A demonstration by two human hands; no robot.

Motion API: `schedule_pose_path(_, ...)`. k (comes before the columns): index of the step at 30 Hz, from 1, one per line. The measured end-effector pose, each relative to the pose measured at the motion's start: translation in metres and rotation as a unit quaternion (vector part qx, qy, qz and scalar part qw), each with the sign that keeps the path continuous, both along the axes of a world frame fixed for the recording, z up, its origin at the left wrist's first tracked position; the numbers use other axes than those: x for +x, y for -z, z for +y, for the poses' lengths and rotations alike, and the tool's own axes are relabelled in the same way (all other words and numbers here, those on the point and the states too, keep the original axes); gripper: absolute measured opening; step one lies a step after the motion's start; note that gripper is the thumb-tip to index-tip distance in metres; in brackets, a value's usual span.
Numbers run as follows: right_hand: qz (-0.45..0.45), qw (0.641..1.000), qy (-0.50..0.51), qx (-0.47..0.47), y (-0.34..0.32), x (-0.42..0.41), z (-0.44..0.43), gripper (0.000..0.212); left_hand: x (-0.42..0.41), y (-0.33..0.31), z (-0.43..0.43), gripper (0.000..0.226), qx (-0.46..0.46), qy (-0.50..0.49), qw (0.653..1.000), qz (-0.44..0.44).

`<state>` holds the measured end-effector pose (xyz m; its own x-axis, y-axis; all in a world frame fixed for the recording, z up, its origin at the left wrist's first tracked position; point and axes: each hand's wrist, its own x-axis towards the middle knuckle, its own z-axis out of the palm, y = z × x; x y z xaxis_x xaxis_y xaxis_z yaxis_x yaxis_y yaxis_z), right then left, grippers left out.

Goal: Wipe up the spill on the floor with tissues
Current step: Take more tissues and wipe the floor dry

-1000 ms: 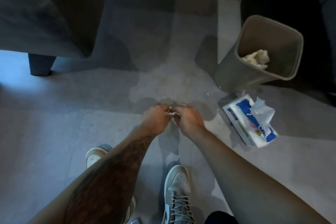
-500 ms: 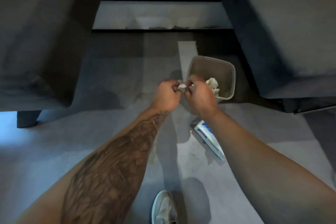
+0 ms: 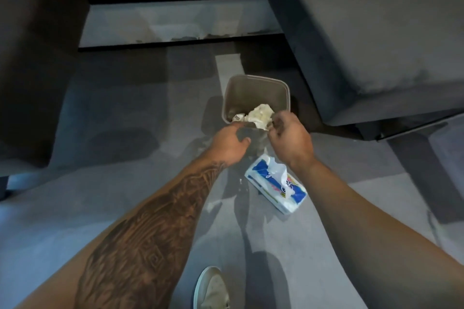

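Left hand, right hand newly apart; one bin

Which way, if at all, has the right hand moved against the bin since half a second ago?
Yes. The right hand went right along the bin's near rim, from its left corner to its right corner.

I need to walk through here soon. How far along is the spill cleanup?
Done: crumpled used tissues lie in the bin. In hand: both hands hover over its near rim, left hand relaxed and empty; whether the curled right hand holds anything is unclear. Left: small wet-looking marks on the floor beside the tissue pack may need another wipe.
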<state>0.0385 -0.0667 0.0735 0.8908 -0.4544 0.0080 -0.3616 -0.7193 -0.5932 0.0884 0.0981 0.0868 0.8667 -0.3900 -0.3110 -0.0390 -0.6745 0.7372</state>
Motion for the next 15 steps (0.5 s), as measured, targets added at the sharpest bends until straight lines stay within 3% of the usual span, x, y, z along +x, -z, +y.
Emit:
schedule_pose_path(3,0.018,0.999,0.017,-0.026,0.029,-0.045,0.001,0.012,-0.024,0.021,0.008,0.052,0.022,-0.011,0.999,0.045)
schedule_pose_path(7,0.187,0.982,0.032,0.010,0.081,-0.090,0.004,0.011,-0.058,0.049,0.022,0.050,0.040,-0.025,0.993,0.110)
schedule_pose_path(10,0.272,0.961,0.008,0.056,0.099,-0.106,0.010,0.035,-0.081,0.061,0.031,0.048,0.053,-0.032,0.986,0.154)
schedule_pose_path(12,0.244,0.968,-0.001,0.054,0.098,-0.111,0.015,0.045,-0.093,0.067,0.036,0.047,0.053,-0.034,0.983,0.172)
schedule_pose_path(15,0.162,0.983,0.044,0.072,0.093,-0.114,0.018,0.039,-0.104,0.077,0.040,0.047,0.030,-0.028,0.982,0.185)
